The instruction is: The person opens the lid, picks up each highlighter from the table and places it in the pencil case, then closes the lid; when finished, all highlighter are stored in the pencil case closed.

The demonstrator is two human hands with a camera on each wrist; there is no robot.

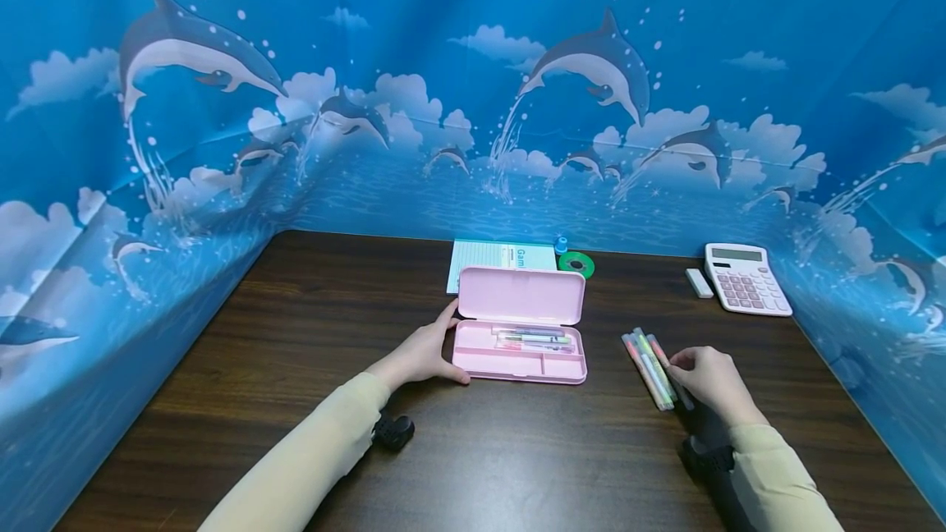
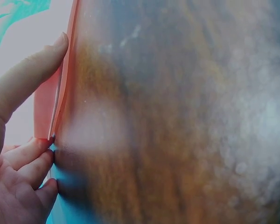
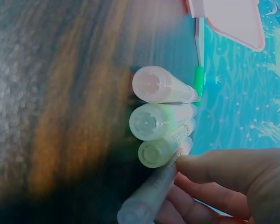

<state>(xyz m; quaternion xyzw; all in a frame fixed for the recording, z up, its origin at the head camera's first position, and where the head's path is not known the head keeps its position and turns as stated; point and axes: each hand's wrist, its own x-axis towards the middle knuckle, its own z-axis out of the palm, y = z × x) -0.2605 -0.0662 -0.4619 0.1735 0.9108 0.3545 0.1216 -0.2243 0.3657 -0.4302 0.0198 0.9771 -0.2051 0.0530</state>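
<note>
A pink pencil case [image 1: 491, 362] lies with its lid raised and several pens [image 1: 534, 338] inside its larger compartment. My left hand [image 1: 423, 351] grips the case's left end, thumb at the front corner and fingers towards the back; the left wrist view shows the thumb [image 2: 35, 70] against the pink wall. To the right of the case, several highlighters [image 1: 649, 369] lie side by side on the table. My right hand [image 1: 713, 380] pinches the rightmost highlighter [image 3: 151, 189], which is angled away from the others in the right wrist view.
Behind the case lie a light-blue notebook [image 1: 480, 257], a green tape roll [image 1: 576, 263] and a small blue bottle [image 1: 561, 245]. A white eraser [image 1: 699, 283] and a calculator [image 1: 746, 279] are at the back right. A dolphin-print curtain [image 1: 414, 39] borders the dark wooden table [image 1: 296, 327].
</note>
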